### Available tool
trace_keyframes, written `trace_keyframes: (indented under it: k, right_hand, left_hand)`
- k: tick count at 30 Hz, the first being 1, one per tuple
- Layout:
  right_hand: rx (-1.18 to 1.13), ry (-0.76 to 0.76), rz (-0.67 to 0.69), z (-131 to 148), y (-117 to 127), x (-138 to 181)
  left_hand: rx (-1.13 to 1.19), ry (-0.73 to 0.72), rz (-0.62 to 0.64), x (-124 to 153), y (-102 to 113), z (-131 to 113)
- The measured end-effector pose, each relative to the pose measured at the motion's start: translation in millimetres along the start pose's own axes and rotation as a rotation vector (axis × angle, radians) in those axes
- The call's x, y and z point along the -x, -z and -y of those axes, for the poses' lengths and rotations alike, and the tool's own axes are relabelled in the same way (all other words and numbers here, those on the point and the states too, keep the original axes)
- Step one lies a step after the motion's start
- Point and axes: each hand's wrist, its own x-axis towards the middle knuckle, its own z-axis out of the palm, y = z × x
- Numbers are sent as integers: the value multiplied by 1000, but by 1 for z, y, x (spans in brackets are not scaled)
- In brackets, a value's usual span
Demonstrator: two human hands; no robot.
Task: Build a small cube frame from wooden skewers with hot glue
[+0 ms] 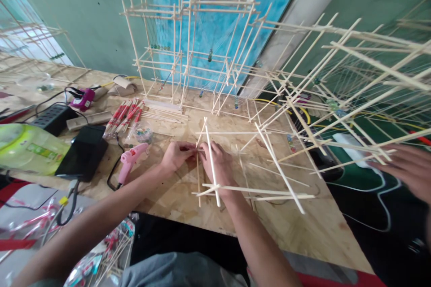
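Observation:
A small open frame of thin wooden sticks [216,188] stands on the chipboard table [175,206], in front of me. My left hand [177,157] reaches in from the left, its thumb and fingers pinched on a stick joint at the frame's left side. Inside the frame, my right hand [218,163] closes its fingers on the same joint, and a slanting stick passes in front of it. Exactly what lies between the fingertips is partly hidden. A pink hot glue gun [130,160] rests to the left of my left hand.
Tall stick structures [188,54] with hanging glass marbles rise behind and to the right. Bundled sticks in red wrappers [124,114], a black box [82,152], a power strip [52,119] and a yellow-green bottle [30,150] lie left. Another person's hand [404,168] is at right.

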Motion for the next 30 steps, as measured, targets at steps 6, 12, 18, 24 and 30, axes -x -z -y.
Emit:
trace_keyframes:
  k: [6,12,18,24,30]
  right_hand:
    - [-45,2,36,-1,2,0]
    - [-147,14,-18,-5,-4,-2]
    - [-206,2,-56,-7,-9,-2]
    - [-228,19,-51,-8,-11,-2]
    - [-242,14,-29,-7,-12,-3]
  left_hand:
    - [9,-2,8,2,-1,-3]
    - [8,17,20,3,-1,-4]
    - [-2,17,15,1,0,-5]
    - [17,17,8,2,-1,-5]
    - [48,39,11,4,-1,-8]
